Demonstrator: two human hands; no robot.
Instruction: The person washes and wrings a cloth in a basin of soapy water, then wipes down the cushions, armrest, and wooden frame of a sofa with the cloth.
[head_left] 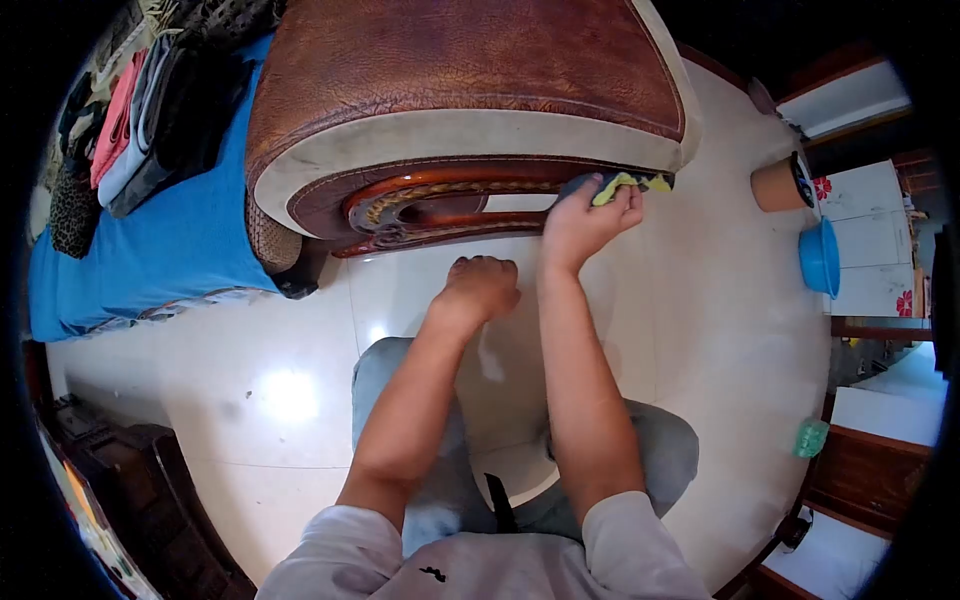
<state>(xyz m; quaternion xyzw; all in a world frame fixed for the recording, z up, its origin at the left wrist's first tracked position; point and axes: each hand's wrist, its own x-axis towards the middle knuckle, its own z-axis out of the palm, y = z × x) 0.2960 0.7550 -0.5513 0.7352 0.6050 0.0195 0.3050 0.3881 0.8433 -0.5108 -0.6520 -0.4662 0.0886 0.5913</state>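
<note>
My right hand (585, 228) is closed round a dark and yellow-green cloth (618, 187). It presses the cloth against the lower side of a brown leather sofa arm (470, 70), near the right end of its carved wooden trim (400, 205). A pale band (450, 132) runs along the edge of the leather above. My left hand (482, 287) is a loose fist with its knuckles up, just below the trim and apart from it. Nothing shows in its curled fingers. Both forearms reach forward over my bent knees.
At left, folded clothes (150, 130) lie on a blue-covered seat (180, 245). Dark carved furniture (130, 490) stands at lower left. To the right are a brown bin (776, 187), a blue basin (818, 258), a green plastic container (811, 437) and white cabinets (868, 235). The floor (720, 330) is glossy tile.
</note>
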